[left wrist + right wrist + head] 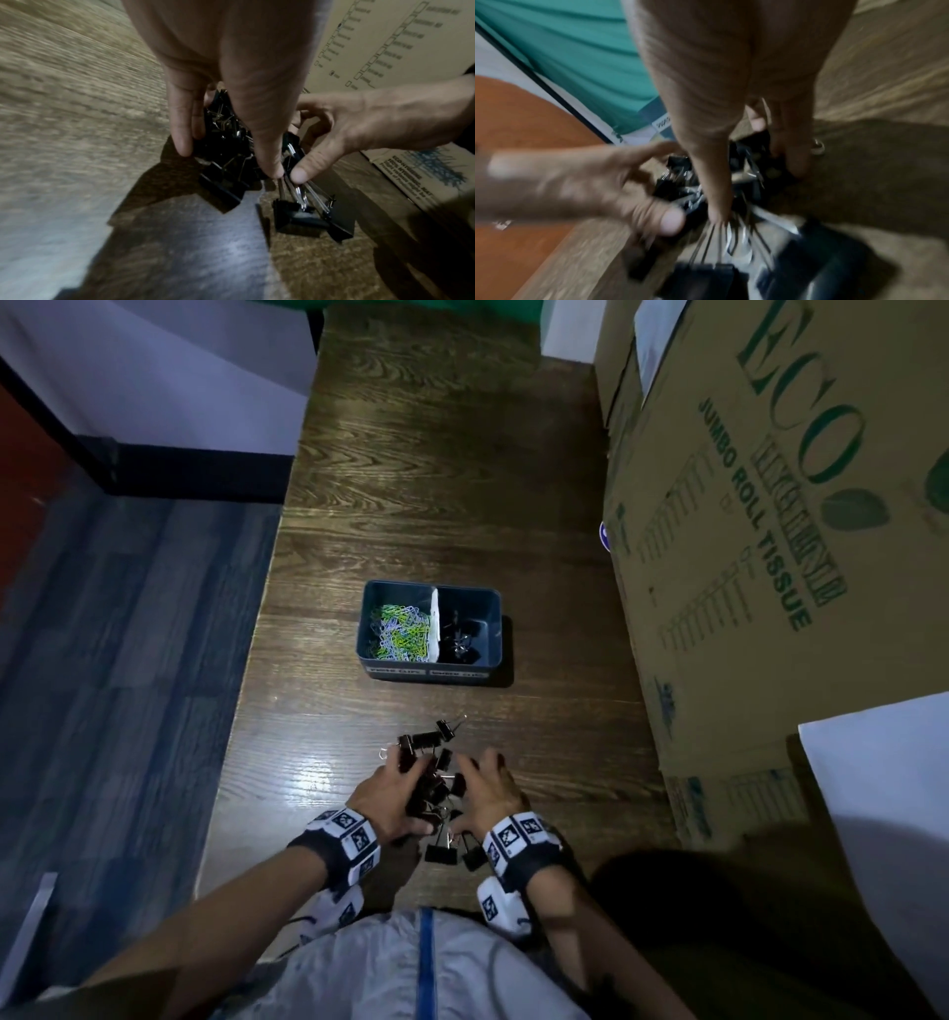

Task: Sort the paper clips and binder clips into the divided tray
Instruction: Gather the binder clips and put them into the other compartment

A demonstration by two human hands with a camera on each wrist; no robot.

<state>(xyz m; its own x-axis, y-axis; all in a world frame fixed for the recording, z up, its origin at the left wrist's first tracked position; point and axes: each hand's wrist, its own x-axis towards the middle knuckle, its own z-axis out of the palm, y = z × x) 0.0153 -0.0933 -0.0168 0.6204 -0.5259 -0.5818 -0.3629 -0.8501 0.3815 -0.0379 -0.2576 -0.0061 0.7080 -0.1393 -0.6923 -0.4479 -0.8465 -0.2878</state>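
Both hands, left hand (390,796) and right hand (482,793), grasp binder clips (436,785) near the dark wooden counter's (411,480) near edge; cardboard boxes (770,531) line its right edge.

Legible print is on the cardboard box (760,567) along the right of the table only. Head view: large green "ECO" near its top, and a vertical line beside it, "JUMBO ROLL TISSUE". The outlined green word between these is not readable. Left wrist view: rows of small checkboxes with captions on the same box (385,40), too blurred to read; lower down a fragment begins "ECO-HY…", the rest unclear. The divided tray (495,629) carries two white labels (429,671) on its near wall; lettering too small to make out
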